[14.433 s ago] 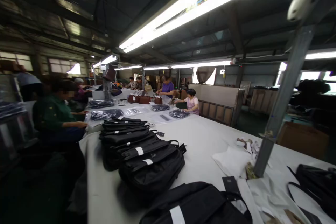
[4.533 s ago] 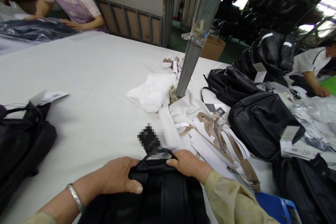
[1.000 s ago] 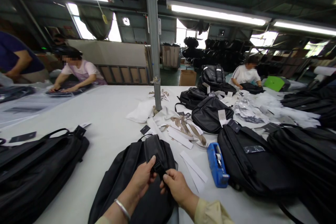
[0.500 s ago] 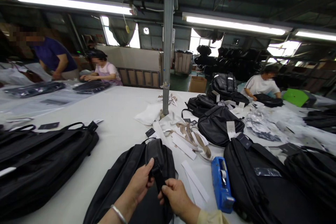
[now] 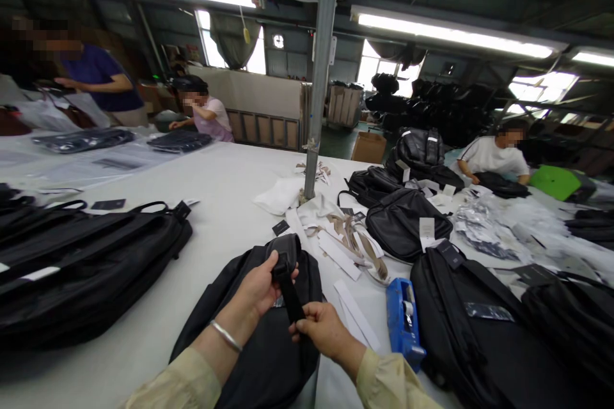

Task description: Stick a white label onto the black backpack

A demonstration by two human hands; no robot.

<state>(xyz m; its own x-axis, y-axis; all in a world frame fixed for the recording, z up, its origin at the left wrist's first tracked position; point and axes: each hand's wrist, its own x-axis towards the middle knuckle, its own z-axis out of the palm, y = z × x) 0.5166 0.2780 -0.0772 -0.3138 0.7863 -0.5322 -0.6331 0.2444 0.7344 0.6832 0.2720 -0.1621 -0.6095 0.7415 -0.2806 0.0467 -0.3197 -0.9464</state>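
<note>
A black backpack (image 5: 259, 345) lies flat on the white table (image 5: 215, 204) right in front of me. My left hand (image 5: 261, 284) pinches the padded end of its shoulder strap (image 5: 286, 254), thumb on top. My right hand (image 5: 323, 330) grips the narrow black webbing (image 5: 291, 297) that runs down from that pad, so the strap is stretched between both hands. A silver bangle sits on my left wrist.
A stack of black bags (image 5: 86, 262) lies at left, more black bags (image 5: 480, 326) at right. A blue tape dispenser (image 5: 403, 316) and paper strips (image 5: 345, 249) lie beside a metal post (image 5: 319, 70). Other people work at the far left and far right.
Both hands went from pressing the backpack's top edge to holding its shoulder strap. In the last second my left hand slid up to the padded end and my right hand drew the webbing taut.
</note>
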